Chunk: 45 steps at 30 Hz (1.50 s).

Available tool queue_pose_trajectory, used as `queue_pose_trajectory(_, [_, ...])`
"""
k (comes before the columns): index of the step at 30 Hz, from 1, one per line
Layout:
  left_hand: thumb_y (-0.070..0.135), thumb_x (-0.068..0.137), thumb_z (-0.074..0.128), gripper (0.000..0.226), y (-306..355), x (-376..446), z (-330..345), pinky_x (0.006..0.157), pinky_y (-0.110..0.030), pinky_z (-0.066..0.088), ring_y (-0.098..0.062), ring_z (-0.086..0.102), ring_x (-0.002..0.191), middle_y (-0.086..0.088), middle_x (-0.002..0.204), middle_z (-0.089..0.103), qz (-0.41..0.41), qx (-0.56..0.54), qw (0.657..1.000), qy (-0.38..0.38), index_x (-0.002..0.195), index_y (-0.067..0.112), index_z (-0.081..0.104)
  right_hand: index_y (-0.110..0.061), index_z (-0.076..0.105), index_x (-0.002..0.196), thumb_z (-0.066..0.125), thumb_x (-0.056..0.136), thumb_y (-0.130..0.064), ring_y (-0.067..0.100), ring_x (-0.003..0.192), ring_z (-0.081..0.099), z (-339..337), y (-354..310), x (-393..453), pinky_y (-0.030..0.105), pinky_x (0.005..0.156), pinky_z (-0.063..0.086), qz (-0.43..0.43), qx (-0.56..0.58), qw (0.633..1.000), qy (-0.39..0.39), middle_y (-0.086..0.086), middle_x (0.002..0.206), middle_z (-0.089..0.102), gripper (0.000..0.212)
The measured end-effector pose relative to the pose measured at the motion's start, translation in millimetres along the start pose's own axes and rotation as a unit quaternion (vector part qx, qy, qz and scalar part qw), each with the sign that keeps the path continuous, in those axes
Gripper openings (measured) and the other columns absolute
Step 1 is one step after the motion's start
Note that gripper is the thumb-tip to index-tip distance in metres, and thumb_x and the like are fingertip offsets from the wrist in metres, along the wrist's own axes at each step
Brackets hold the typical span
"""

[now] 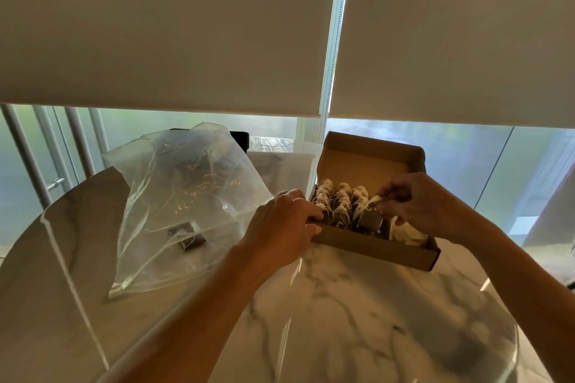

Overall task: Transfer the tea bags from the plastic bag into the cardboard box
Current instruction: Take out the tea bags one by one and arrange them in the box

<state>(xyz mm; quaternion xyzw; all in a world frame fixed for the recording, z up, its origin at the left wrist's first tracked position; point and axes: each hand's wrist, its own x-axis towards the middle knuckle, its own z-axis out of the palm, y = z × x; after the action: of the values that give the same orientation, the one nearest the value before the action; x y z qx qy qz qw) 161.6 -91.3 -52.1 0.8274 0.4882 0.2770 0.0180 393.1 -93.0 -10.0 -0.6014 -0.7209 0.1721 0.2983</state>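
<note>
Two or three tea bags (186, 235) are all that can be made out in the plastic bag (183, 196), low near its near edge, so the transfer looks close to done. Most of the tea bags stand in rows (339, 202) inside the cardboard box (373, 246), filling its left part; the right end holds something pale that is hard to read.

Placing one more tea bag (370, 218) into the row appears to be the step in hand. The right hand (426, 205) hangs over the far right of the box with its fingers curled, pinching that tea bag by its top, its dark body hanging beside the last row. The left hand (286, 227) grips the near left corner of the box, fingers bent over the wall, steadying it.

Next, as I judge it, the held bag needs seating upright against its neighbours without snagging their strings, then a reach left to the plastic bag for the rest.

Both box and plastic bag lie on a marble table (357, 320), the bag to the left, the box's lid (367, 155) raised at the far side. Roller blinds (186, 25) hang beyond.
</note>
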Motion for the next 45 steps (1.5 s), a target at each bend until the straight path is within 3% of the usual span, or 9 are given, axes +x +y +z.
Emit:
queue_pose_trajectory(4, [0.035,0.089,0.059,0.019,-4.7,-0.1,4.1,0.083,-0.030,0.049,-0.012,0.056,0.097,0.005,0.105,0.062,0.018,0.008,1.000,0.015,0.106,0.032,0.068,-0.025,0.066,0.087,0.071,0.082,-0.014,0.010,0.066,0.069,13.0,5.4,3.0,0.022,0.063,0.053,0.011,-0.008,1.000,-0.018,-0.005,0.075,0.071,0.013])
queue_pose_trajectory(9, [0.035,0.091,0.056,0.021,-6.2,1.7,11.4,0.079,-0.032,0.050,-0.014,0.058,0.096,0.004,0.106,0.060,0.035,0.033,0.998,0.037,0.109,0.032,0.066,-0.031,0.068,0.087,0.071,0.083,-0.017,0.028,0.071,0.068,19.8,6.8,3.0,0.036,0.065,0.056,-0.002,-0.015,0.999,-0.034,0.004,0.076,0.072,0.015])
queue_pose_trajectory(14, [0.032,0.092,0.055,0.019,-8.1,3.7,14.6,0.078,-0.033,0.051,-0.016,0.059,0.095,0.002,0.105,0.061,0.048,0.041,0.997,0.054,0.106,0.030,0.068,-0.041,0.070,0.078,0.073,0.081,-0.020,0.021,0.070,0.067,23.6,10.9,1.8,0.044,0.079,0.056,-0.008,-0.052,0.998,-0.039,-0.002,0.068,0.070,0.021])
queue_pose_trajectory(18, [0.029,0.091,0.058,0.019,-10.7,1.1,14.2,0.078,-0.030,0.050,-0.014,0.057,0.099,0.004,0.106,0.061,0.053,0.040,0.996,0.060,0.108,0.029,0.067,-0.041,0.071,0.080,0.074,0.081,-0.021,0.024,0.070,0.066,22.7,10.8,0.7,0.048,0.077,0.055,-0.015,-0.052,0.998,-0.043,0.001,0.068,0.068,0.020])
queue_pose_trajectory(22, [0.026,0.086,0.065,0.021,-17.4,-8.0,-1.7,0.080,-0.024,0.045,-0.009,0.050,0.104,0.007,0.112,0.062,0.048,0.026,0.995,0.088,0.107,0.030,0.068,-0.034,0.070,0.083,0.074,0.080,-0.020,0.019,0.071,0.067,17.9,4.0,-0.3,0.034,0.070,0.057,-0.015,-0.026,0.999,-0.030,-0.001,0.071,0.069,0.015])
queue_pose_trajectory(25, [0.023,0.078,0.074,0.018,-23.9,-22.8,-23.1,0.075,-0.020,0.035,-0.005,0.043,0.092,0.008,0.102,0.065,0.032,0.040,0.990,0.131,0.094,0.030,0.072,-0.031,0.067,0.085,0.075,0.079,-0.020,0.014,0.071,0.067,12.7,-0.5,-1.4,0.020,0.066,0.051,-0.017,-0.024,0.999,-0.012,-0.003,0.072,0.070,0.015])
queue_pose_trajectory(34, [0.021,0.062,0.085,0.026,-72.5,-115.6,-54.5,0.086,-0.033,0.034,-0.009,0.043,0.108,0.013,0.110,0.061,-0.086,0.072,0.985,0.132,0.073,0.038,0.069,-0.034,0.069,0.078,0.070,0.083,-0.012,0.006,0.080,0.065,30.5,-40.7,-7.3,0.015,0.073,0.050,-0.081,0.044,0.994,0.059,-0.015,0.083,0.069,0.023])
queue_pose_trajectory(41, [-0.002,0.063,0.079,0.030,-88.6,-158.9,-49.1,0.077,-0.041,0.050,-0.019,0.051,0.096,0.001,0.105,0.064,-0.189,0.069,0.958,0.205,0.078,0.024,0.075,-0.031,0.071,0.092,0.065,0.088,-0.025,-0.002,0.085,0.063,100.5,-97.7,-24.9,0.012,0.078,0.049,-0.150,0.029,0.980,-0.125,-0.017,0.090,0.069,0.009])
queue_pose_trajectory(45, [-0.002,0.070,0.072,0.032,-86.8,-162.4,-51.6,0.074,-0.038,0.054,-0.020,0.058,0.091,0.005,0.104,0.066,-0.214,0.106,0.948,0.208,0.092,0.022,0.075,-0.028,0.071,0.098,0.061,0.090,-0.025,0.003,0.084,0.060,140.8,-115.7,-24.1,0.017,0.081,0.051,-0.182,0.005,0.972,-0.149,-0.015,0.093,0.067,0.013])
